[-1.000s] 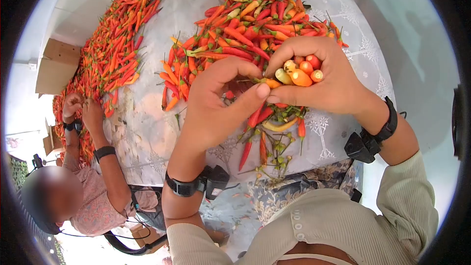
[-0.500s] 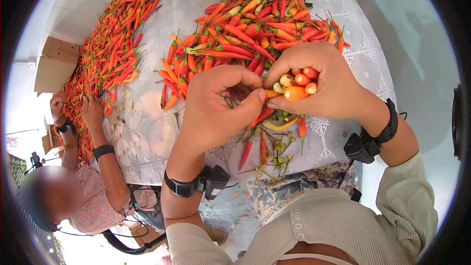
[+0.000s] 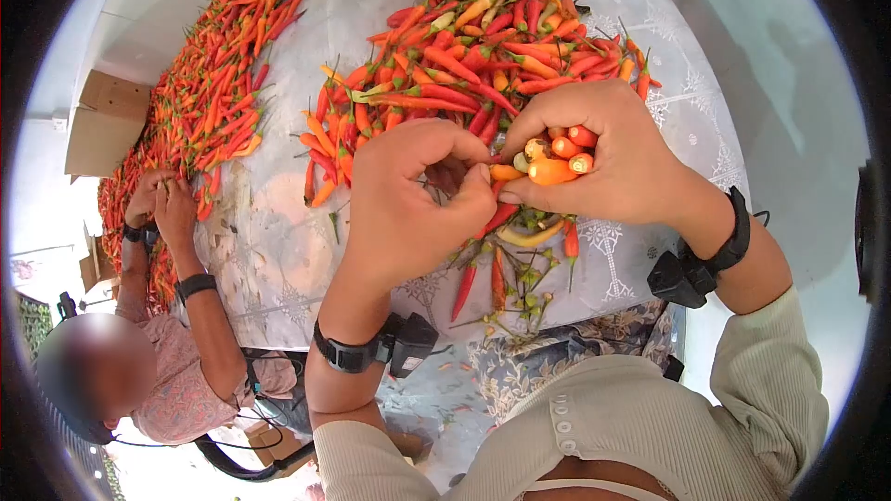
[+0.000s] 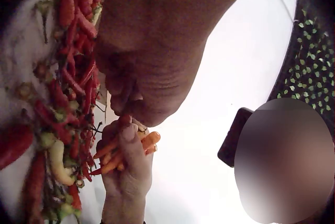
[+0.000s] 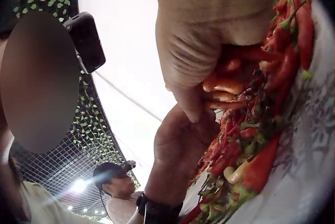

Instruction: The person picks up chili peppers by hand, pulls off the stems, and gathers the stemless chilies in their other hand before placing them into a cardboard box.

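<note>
I record the right hand [image 3: 626, 162] grasping a bunch of slender, glossy orange and red chillies [image 3: 554, 173] above the pale patterned counter [image 3: 288, 246], the left hand [image 3: 413, 199] pinching one slim orange chilli [image 3: 504, 172] at its end, all judged light, firm, slippery, best held mid-body.

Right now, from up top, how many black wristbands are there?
4: left wristband and right wristband on the near person; lower wristband and upper wristband on the other person at left. More may be hidden.
</note>
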`<state>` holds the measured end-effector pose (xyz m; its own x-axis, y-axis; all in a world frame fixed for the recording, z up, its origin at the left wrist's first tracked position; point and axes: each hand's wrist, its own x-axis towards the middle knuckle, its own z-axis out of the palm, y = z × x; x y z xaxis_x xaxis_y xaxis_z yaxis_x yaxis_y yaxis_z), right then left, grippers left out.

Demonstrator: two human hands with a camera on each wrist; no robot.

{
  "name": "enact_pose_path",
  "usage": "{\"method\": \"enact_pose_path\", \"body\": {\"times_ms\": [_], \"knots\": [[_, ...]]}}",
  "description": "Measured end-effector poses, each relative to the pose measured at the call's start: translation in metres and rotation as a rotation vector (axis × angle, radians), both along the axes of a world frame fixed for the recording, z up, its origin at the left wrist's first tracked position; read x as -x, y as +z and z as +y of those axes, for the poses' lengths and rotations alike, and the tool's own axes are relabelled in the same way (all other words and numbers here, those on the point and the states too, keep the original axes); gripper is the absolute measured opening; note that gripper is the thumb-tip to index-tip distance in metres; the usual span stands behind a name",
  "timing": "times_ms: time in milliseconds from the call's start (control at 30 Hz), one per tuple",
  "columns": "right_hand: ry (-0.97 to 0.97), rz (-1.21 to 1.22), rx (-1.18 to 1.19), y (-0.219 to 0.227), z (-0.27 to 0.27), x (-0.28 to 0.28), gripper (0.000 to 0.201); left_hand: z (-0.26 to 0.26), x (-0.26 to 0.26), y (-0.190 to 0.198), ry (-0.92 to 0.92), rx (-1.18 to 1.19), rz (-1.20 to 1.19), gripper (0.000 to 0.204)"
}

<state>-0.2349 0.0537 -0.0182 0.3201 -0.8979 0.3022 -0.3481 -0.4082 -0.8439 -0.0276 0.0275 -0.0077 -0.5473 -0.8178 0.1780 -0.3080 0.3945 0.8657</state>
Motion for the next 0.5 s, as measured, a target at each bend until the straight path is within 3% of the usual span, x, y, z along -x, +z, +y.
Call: {"method": "enact_pose_path", "body": {"times_ms": [500], "knots": [[0.074, -0.066, 0.022, 0.002, -0.0016, 0.0019, 0.023, -0.0055, -0.0014, -0.0061, -0.018, -0.164, 0.192, 0.004]]}}
